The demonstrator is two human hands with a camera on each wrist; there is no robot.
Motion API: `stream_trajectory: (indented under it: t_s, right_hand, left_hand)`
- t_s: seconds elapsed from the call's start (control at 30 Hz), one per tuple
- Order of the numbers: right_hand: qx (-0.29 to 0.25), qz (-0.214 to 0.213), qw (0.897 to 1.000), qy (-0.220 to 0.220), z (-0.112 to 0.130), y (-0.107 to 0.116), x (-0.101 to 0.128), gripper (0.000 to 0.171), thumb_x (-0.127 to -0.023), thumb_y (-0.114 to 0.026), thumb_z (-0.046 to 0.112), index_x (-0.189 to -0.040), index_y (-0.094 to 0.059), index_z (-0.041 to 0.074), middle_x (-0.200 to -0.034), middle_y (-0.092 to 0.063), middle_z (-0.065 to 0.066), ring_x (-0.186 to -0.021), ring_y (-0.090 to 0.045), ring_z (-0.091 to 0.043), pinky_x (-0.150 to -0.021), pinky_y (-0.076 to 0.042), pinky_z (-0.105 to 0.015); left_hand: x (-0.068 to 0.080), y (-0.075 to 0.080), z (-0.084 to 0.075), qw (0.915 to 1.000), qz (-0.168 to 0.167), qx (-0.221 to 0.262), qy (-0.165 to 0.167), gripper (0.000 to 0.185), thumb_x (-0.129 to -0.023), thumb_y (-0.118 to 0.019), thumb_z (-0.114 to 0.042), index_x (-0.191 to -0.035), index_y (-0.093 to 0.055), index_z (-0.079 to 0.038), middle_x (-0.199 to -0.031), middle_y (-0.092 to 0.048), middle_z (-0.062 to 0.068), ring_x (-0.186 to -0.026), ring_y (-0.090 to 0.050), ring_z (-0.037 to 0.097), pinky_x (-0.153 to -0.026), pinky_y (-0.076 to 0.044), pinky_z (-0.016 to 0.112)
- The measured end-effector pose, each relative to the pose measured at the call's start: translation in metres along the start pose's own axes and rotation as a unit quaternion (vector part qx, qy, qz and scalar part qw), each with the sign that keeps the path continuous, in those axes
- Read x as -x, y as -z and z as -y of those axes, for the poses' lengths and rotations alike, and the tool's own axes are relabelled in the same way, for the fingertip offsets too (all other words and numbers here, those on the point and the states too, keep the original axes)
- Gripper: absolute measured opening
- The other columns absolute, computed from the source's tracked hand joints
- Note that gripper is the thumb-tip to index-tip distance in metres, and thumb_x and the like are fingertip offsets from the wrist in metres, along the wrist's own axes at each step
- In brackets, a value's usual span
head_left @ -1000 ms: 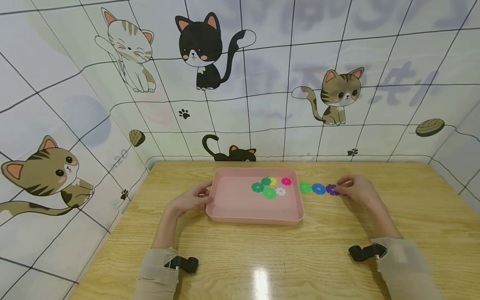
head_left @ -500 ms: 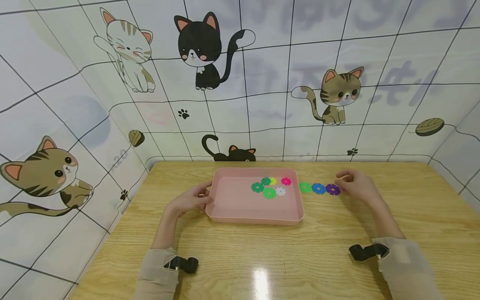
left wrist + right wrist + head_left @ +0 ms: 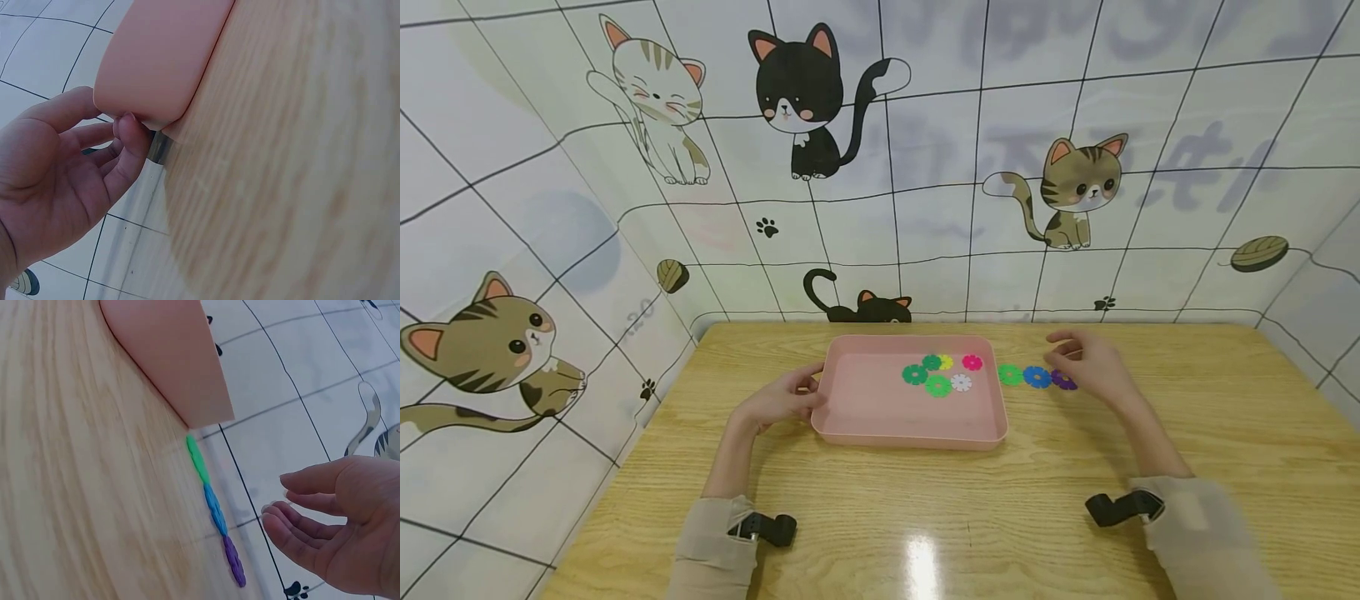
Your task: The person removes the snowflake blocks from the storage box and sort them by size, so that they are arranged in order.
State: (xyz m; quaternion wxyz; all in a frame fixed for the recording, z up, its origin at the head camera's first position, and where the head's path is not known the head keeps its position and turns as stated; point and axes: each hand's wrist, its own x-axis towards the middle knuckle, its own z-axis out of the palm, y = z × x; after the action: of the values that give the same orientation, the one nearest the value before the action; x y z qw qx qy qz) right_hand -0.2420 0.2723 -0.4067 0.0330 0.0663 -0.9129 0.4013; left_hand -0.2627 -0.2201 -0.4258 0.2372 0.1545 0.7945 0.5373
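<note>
In the head view my left hand [image 3: 781,395] holds the left end of a shallow pink tray [image 3: 880,429]. In the left wrist view its thumb and index finger lie against the tray's end wall and rim. On the table right of the tray lie three flower-shaped plastic discs in a row: green [image 3: 1011,375], blue [image 3: 1037,377] and purple [image 3: 1063,380]. My right hand [image 3: 1093,364] hovers over the purple disc and partly covers it in the head view. The right wrist view shows its fingers [image 3: 312,478] loosely bent, apart from the row, with nothing between them.
Inside the tray lie more discs: a dark green one [image 3: 914,375], a light green one [image 3: 937,386], a white one [image 3: 961,382], a pink one [image 3: 972,362] and others. The wooden table [image 3: 865,508] meets a cat-patterned wall [image 3: 940,208] at the back.
My right hand pinched the purple disc's edge at first, then let go and moved back. It has since shifted left over the disc. My left hand and the tray stay put.
</note>
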Motion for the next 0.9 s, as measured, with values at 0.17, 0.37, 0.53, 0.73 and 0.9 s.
stream_trajectory:
  t_s: [0.17,0.37,0.53,0.73,0.9]
  right_hand:
    - [-0.008,-0.01,0.999,0.033,0.013,-0.013,-0.002,0.041,-0.099,-0.065,0.021,-0.13,-0.059,-0.005,-0.111,-0.066,-0.023,-0.101,-0.066,-0.04,-0.072,-0.054,-0.031]
    - [-0.023,0.007,0.997,0.077,0.031,-0.024,-0.003,0.035,-0.098,-0.068,0.017,-0.125,-0.061,-0.003,-0.107,-0.068,-0.02,-0.095,-0.068,-0.035,-0.076,-0.055,-0.035]
    - [-0.028,0.024,0.995,0.097,0.043,-0.034,-0.005,0.034,-0.096,-0.07,0.014,-0.124,-0.062,-0.004,-0.105,-0.069,-0.017,-0.094,-0.068,-0.033,-0.079,-0.056,-0.04]
    - [-0.038,0.048,0.992,0.112,0.055,-0.045,-0.005,0.032,-0.095,-0.071,0.011,-0.122,-0.064,-0.004,-0.1,-0.068,-0.012,-0.093,-0.067,-0.029,-0.083,-0.055,-0.04]
    - [-0.051,0.062,0.989,0.128,0.058,-0.054,-0.005,0.029,-0.095,-0.071,0.01,-0.12,-0.066,-0.004,-0.097,-0.068,-0.01,-0.09,-0.066,-0.025,-0.081,-0.055,-0.036]
  left_hand:
    - [0.0,0.0,0.001,1.0,-0.001,-0.004,-0.003,0.069,-0.101,-0.058,-0.006,-0.16,-0.021,-0.001,-0.108,-0.046,0.014,-0.082,-0.056,0.018,-0.07,-0.051,0.027]
    - [0.0,0.0,-0.001,1.0,-0.002,-0.008,-0.005,0.069,-0.101,-0.058,-0.006,-0.16,-0.023,-0.001,-0.108,-0.047,0.014,-0.081,-0.055,0.018,-0.069,-0.051,0.027]
    - [-0.001,-0.001,0.0,0.9999,-0.004,-0.011,-0.009,0.069,-0.1,-0.058,-0.005,-0.16,-0.023,-0.001,-0.107,-0.048,0.014,-0.08,-0.055,0.018,-0.069,-0.05,0.027]
    - [-0.001,0.0,0.0,0.9999,-0.002,-0.012,-0.009,0.069,-0.101,-0.058,-0.006,-0.16,-0.023,-0.001,-0.107,-0.048,0.014,-0.077,-0.054,0.016,-0.069,-0.049,0.026]
    - [0.0,-0.001,0.0,1.0,-0.004,-0.003,-0.002,0.07,-0.1,-0.059,-0.006,-0.16,-0.023,-0.003,-0.111,-0.048,0.015,-0.081,-0.055,0.018,-0.07,-0.05,0.027]
